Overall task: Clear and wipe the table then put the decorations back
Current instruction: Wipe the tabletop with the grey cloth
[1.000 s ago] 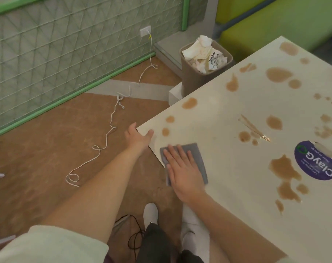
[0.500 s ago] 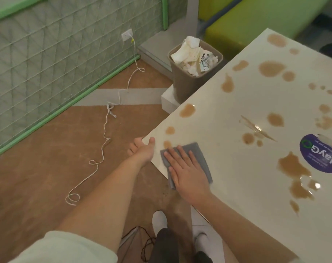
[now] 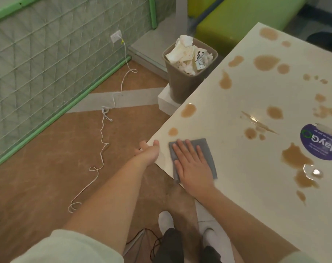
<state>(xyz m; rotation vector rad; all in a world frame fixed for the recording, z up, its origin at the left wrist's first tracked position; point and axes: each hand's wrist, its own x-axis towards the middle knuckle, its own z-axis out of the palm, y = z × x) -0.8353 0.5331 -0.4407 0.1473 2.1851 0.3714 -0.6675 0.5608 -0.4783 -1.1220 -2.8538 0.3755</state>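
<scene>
A cream table [image 3: 227,152] fills the right side, spattered with several brown spills [image 3: 296,158]. A grey cloth [image 3: 204,149] lies flat near the table's left corner. My right hand [image 3: 191,166] presses on it with straight, spread fingers. At the table's corner my left hand [image 3: 149,149] sits against the edge, thumb on top, the other fingers below the edge and mostly hidden. A round purple sticker [image 3: 320,144] is stuck to the tabletop on the right.
A brown bin [image 3: 188,82] full of crumpled paper stands on a white block just past the table's far-left edge. A white cable [image 3: 102,130] snakes over the brown floor from a wall socket. Green benches sit at the back. My white shoes show below.
My right hand and the cloth have slid a little along the table near the corner, covering a small brown spot. My left hand has closed in on the table corner.
</scene>
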